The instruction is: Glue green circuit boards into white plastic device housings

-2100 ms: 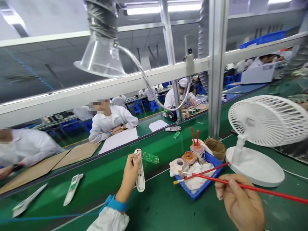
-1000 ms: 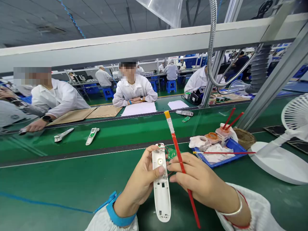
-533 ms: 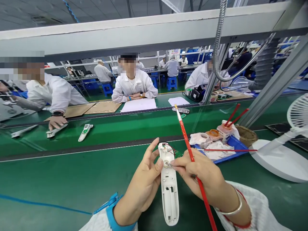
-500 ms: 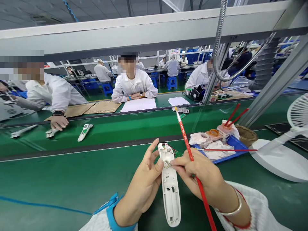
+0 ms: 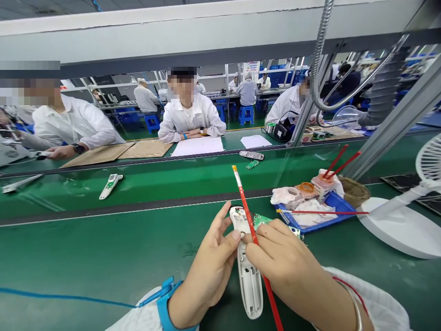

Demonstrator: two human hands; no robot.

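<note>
One green bench (image 5: 103, 253) | left hand (image 5: 211, 264) grips casing (image 5: 251, 290) | right hand (image 5: 287, 259) grips brush (image 5: 245, 202) | people (image 5: 190, 116) opposite

A long white beam (image 5: 165, 39) runs across the top, with some gray ceiling (image 5: 69, 10) above it. A metal post (image 5: 396, 118) leans on the right. The near table (image 5: 86, 257) is green (and a bit shiny). Farther back, small blue stools (image 5: 246, 115) sit on a green floor (image 5: 234, 125). The room looks bright.
</note>
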